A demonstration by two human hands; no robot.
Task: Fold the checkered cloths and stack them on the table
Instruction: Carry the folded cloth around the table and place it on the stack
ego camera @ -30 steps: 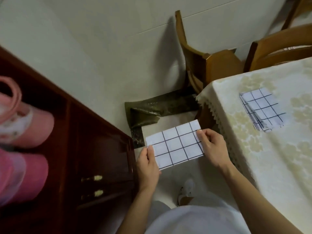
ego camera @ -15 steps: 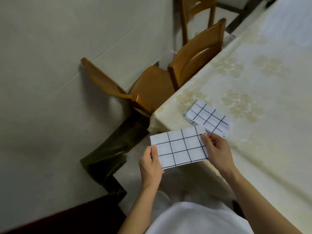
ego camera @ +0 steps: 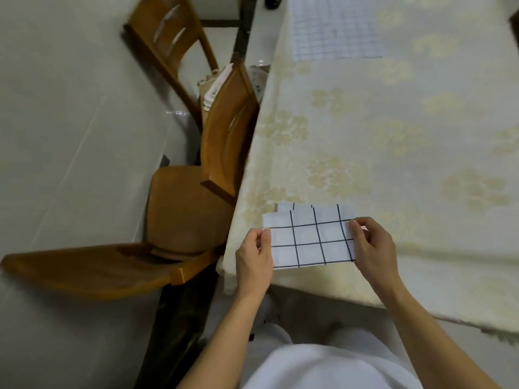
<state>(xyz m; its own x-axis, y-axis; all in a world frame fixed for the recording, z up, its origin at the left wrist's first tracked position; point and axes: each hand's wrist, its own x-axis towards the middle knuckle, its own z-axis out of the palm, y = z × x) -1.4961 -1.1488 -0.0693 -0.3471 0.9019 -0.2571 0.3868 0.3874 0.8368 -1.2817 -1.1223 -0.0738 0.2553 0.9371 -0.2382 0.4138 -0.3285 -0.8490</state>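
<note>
I hold a folded white cloth with a dark check [ego camera: 310, 240] flat between both hands, just above the near left corner of the table [ego camera: 393, 141]. My left hand [ego camera: 254, 258] pinches its left edge and my right hand [ego camera: 370, 247] pinches its right edge. Directly under it lies a stack of folded checkered cloths [ego camera: 314, 208], of which only the far edge shows. Another checkered cloth [ego camera: 334, 32], with a finer and paler check, lies spread out at the far end of the table.
The table wears a cream tablecloth with a flower pattern. A wooden chair [ego camera: 193, 175] stands pushed against the table's left side, with a second chair [ego camera: 168, 43] further back. Pale floor tiles lie to the left.
The view swung right, from the cabinet and floor onto the table. Both hands carried the folded cloth over the table's corner until it sits above the stack of folded cloths.
</note>
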